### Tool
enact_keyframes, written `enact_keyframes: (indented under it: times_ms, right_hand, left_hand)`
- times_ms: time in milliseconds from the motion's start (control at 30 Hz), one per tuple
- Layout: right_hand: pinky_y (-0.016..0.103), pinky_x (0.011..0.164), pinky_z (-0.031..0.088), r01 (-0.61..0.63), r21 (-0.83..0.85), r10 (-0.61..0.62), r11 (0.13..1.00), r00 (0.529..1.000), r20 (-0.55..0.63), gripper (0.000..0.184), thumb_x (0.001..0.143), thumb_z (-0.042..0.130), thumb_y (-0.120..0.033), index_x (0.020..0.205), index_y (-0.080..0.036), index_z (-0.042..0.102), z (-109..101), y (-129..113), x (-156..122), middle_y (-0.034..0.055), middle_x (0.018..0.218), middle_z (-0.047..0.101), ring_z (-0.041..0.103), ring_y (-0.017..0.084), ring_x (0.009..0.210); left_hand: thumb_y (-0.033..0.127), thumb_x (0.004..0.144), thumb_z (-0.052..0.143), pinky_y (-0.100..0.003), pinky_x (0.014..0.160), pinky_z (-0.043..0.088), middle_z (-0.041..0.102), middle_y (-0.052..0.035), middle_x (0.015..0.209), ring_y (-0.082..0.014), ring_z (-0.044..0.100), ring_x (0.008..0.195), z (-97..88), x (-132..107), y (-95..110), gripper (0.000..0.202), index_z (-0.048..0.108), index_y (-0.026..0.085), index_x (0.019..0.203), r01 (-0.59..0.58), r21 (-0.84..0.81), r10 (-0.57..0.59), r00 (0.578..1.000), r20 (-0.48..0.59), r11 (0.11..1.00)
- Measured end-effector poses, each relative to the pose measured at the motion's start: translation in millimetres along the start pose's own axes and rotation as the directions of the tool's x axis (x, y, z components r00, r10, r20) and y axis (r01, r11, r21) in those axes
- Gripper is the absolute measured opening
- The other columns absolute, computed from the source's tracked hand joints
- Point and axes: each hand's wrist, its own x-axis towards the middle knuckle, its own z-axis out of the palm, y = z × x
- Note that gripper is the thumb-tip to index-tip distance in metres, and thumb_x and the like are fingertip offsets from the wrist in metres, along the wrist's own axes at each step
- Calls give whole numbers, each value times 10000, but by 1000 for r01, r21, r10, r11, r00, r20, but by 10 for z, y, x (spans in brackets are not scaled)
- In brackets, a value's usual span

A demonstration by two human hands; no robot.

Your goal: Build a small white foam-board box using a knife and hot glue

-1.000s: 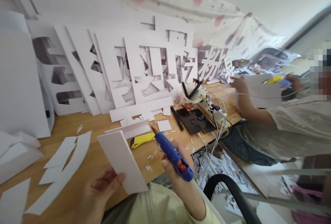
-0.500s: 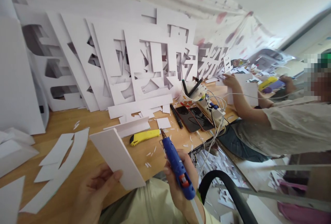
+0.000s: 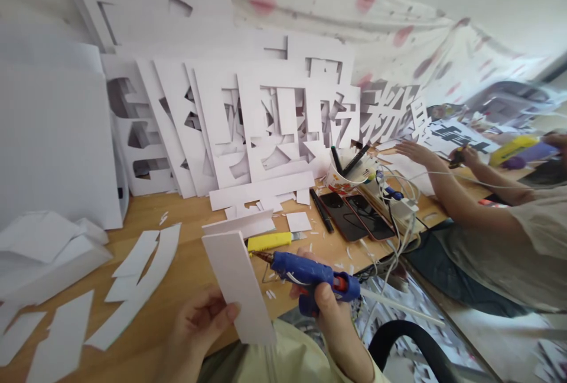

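Observation:
My left hand [image 3: 206,318] pinches a white rectangular foam board piece [image 3: 239,288] by its lower left side, holding it upright and slightly tilted over the table edge. In my right hand [image 3: 328,306] is a blue hot glue gun [image 3: 310,271], with a clear glue stick [image 3: 403,306] poking out of its back. The metal nozzle points left and is at the upper right edge of the board; whether it touches, I cannot tell. Behind the nozzle lies a yellow utility knife [image 3: 270,240], partly covered by the board and the gun.
Cut-out white boards [image 3: 230,123] lean along the back. White strips [image 3: 137,288] lie at left. Two phones [image 3: 343,218], a black marker [image 3: 322,210] and a paper cup [image 3: 341,179] of pens stand right of centre, near tangled cables [image 3: 398,218]. A co-worker's arms [image 3: 465,194] are at right.
The glue gun has turned from pointing up to pointing left, its nozzle now at the board's edge. The view has shifted left. At right, the co-worker's hands have moved, one now holding a dark tool.

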Motion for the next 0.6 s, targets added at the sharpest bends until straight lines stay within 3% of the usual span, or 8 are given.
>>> enact_keyframes:
  times_ms: [167,333,500,600]
  right_hand:
    - [357,589,521,-61,81,67,995,995,-79,655,742,688,-871,907,-241,763,25,62,-56,38,666,722,672,243,616]
    - [364,525,488,1,35,-1,999,1000,0,573,776,653,-853,780,-283,716,-24,128,-42,19,624,664,600,229,555]
    - [359,582,517,27,0,-27,1000,1000,1,592,839,623,-827,728,-249,686,-56,164,-63,31,653,628,590,217,599]
    - [363,602,542,64,-27,-64,998,998,-29,617,857,592,-833,836,-233,733,-94,293,-95,43,672,632,617,235,643]
  left_hand:
    - [621,475,986,-272,772,622,817,-60,799,-243,768,817,30,-7,26,491,826,238,736,1,-41,-1,1000,-6,999]
    - [605,490,988,-271,769,621,815,-50,788,-241,769,810,37,-4,33,468,826,243,738,5,-46,-5,1000,1,999]
    - [603,509,983,-266,775,625,823,-56,821,-245,776,833,19,8,9,469,830,239,762,-4,-27,4,1000,10,1000]
    - [628,510,973,-304,796,637,832,-84,873,-269,780,853,5,13,5,516,831,223,796,2,-10,-2,1000,9,1000]
